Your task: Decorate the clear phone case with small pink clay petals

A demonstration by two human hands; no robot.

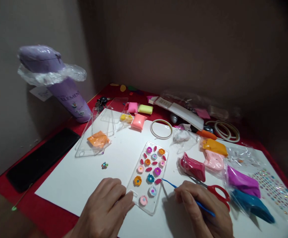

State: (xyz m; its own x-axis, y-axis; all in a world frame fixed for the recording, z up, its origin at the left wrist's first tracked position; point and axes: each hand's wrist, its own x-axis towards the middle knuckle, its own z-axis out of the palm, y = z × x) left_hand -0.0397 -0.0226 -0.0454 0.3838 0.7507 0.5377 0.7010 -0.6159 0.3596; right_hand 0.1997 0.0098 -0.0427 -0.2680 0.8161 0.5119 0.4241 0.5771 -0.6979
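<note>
A clear phone case (147, 207) lies on white paper, decorated with small clay flowers (137, 180) in several colours and dark pink oval clay pieces (148, 169). My left hand (104, 208), its fingers curled, holds the case's lower left edge. My right hand (200, 208) is closed around a thin blue modelling tool (170, 183), whose tip is at the dark pink oval (158, 181) near the case's right edge. Red-handled scissors (218, 192) lie just beyond my right hand, partly hidden by it. A shiny gem cluster (104, 165) rests left of the case.
Other clear cases (84, 153) lean at the left with an orange clay packet (99, 139). Clay packets (193, 167) and gem stickers (270, 185) lie right. Tape rolls (161, 137) are behind. A purple tumbler (70, 99) and black phone (42, 158) are at far left.
</note>
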